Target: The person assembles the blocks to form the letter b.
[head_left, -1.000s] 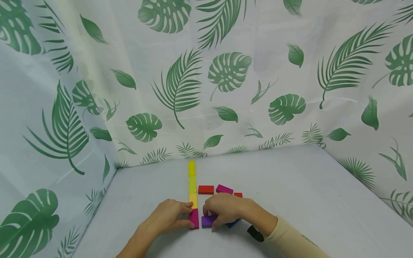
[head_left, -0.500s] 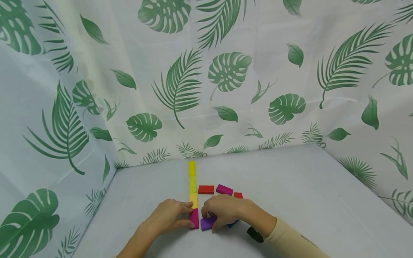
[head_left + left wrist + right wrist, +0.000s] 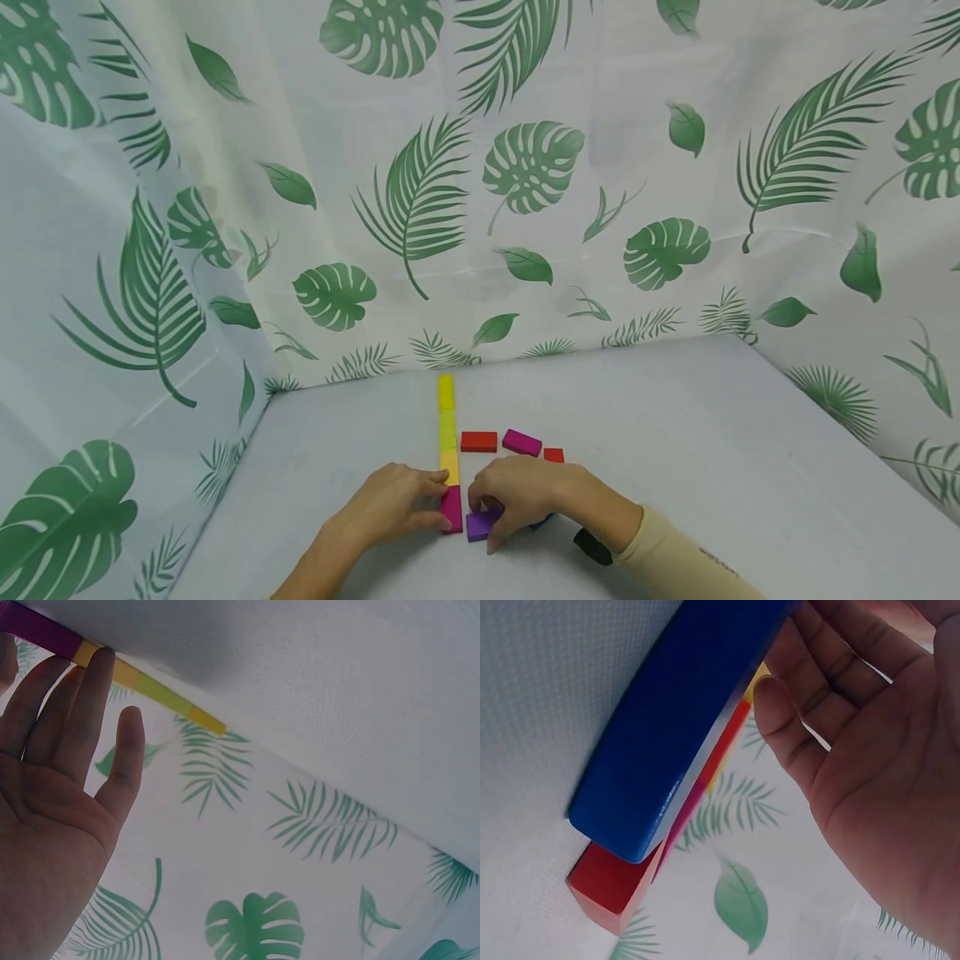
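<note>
In the head view my right hand pinches a purple wooden block, thumb on its near side and fingers on its far side. To its left, my left hand touches a straight row of blocks. The thumb rests by the magenta block at the near end, and a fingertip touches the orange-yellow block beyond it. The left wrist view shows fairly straight fingers along this row. A blue block lies close to my right hand in the right wrist view; in the head view that hand mostly covers it.
Further up the row are a lime block and a yellow block. A red block, a tilted magenta block and another red block curve beyond my right hand. A leaf-print curtain backs the white table.
The purple block has shifted slightly left and towards me, turning a little on the way, with my right hand on it. My left hand stays in place at the row.
</note>
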A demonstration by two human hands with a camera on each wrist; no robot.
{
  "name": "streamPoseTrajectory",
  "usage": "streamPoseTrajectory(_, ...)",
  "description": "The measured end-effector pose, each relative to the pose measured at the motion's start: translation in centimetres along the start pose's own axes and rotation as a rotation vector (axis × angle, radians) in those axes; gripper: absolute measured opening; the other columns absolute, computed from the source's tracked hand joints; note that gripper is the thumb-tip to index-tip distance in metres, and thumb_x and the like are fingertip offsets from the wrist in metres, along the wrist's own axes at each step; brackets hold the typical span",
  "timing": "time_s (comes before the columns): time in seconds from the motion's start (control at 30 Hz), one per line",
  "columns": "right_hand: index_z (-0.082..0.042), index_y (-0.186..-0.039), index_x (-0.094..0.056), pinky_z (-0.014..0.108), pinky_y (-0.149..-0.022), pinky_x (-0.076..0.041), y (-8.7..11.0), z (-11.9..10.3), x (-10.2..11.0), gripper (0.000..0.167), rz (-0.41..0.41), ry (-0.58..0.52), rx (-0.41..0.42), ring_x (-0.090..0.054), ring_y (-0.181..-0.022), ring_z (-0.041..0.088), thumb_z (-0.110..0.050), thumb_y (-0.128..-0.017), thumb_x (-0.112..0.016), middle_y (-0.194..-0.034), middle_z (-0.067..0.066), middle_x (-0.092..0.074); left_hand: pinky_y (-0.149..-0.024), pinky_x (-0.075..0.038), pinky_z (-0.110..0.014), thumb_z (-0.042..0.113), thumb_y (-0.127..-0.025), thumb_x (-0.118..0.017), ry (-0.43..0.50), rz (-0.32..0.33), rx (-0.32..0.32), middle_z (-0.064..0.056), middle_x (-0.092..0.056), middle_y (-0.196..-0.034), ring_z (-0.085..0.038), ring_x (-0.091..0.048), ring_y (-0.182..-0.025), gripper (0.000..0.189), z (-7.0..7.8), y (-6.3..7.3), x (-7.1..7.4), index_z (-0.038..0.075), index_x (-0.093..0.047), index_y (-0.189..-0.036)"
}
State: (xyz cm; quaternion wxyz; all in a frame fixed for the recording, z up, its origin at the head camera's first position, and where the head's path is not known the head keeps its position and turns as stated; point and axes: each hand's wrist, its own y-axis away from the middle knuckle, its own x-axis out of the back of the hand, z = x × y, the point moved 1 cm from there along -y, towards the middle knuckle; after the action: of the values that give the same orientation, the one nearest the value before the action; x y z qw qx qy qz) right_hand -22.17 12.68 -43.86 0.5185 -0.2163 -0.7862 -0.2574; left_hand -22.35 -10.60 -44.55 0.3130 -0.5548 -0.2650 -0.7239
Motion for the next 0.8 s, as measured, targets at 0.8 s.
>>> streamPoseTrajectory(0.8,-0.027,-0.110,-0.078,0.015,-0.068,-0.048,0.13,-0.30,0.19,0.030,-0.014,-0.014,0.044,-0.055,-0.074,-0.004,-0.040,-0.085,-0.086,-0.082,-0.019,-0.064,-0.102,-0.056,-0.050,0.054,-0.082,-0.084,0.001,-0.014,0.021,0.007,-0.073,-0.132,-0.018,-0.072,-0.120,0.051,0.01,-0.05,0.07,0.025,-0.079,-0.123)
